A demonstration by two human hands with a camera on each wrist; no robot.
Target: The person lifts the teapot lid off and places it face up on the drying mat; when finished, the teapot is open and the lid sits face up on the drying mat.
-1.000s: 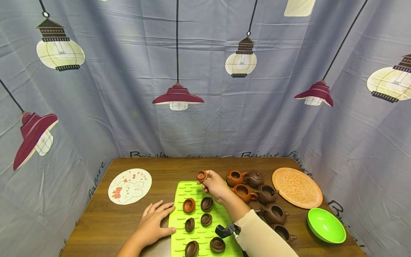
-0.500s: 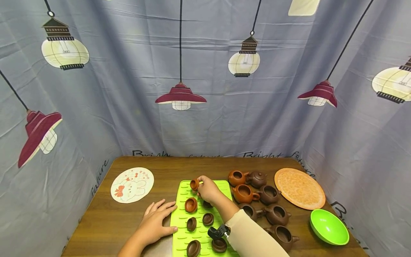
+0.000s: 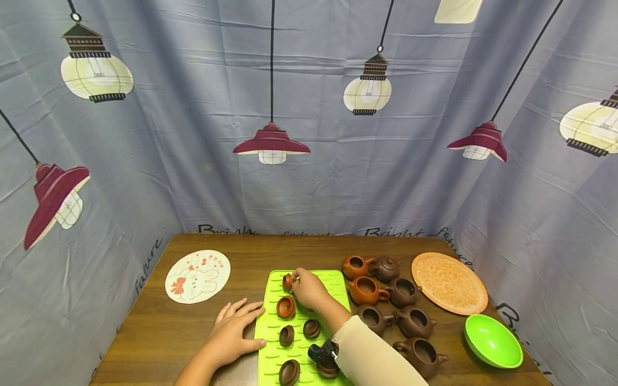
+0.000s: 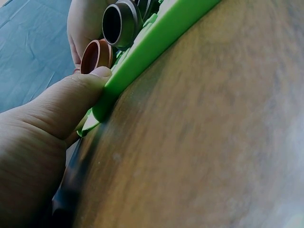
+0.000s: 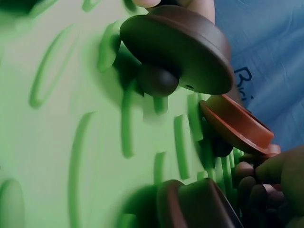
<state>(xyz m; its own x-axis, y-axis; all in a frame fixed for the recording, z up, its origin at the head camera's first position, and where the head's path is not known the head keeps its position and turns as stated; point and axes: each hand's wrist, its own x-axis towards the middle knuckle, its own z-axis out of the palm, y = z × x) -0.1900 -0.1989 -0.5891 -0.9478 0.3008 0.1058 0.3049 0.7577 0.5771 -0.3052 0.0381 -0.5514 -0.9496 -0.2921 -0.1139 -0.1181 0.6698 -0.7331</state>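
Note:
In the head view my right hand (image 3: pixel 309 289) pinches a small reddish-brown teapot lid (image 3: pixel 287 282) over the far left part of the green mat (image 3: pixel 328 276). Nearer to me a second reddish lid (image 3: pixel 286 306) lies on the mat, with dark brown lids (image 3: pixel 287 336) closer still. The right wrist view has a dark lid (image 5: pixel 180 47) resting knob down, beside the right fingers (image 5: pixel 147 2); the right hand covers it in the head view. With fingers spread, my left hand (image 3: pixel 234 332) rests at the mat's left edge, its thumb (image 4: pixel 71 92) touching the rim.
Several lidless teapots (image 3: pixel 368 289), reddish and dark brown, stand right of the mat; one dark teapot (image 3: pixel 385 268) wears its lid. Farther right are an orange round placemat (image 3: pixel 449 282) and a green bowl (image 3: pixel 493 341). A white rabbit placemat (image 3: pixel 198 276) lies at the left.
My right hand has brought the reddish lid left and down to the mat, turning it on its side. The left hand stays at the mat's edge. The head view has shifted slightly.

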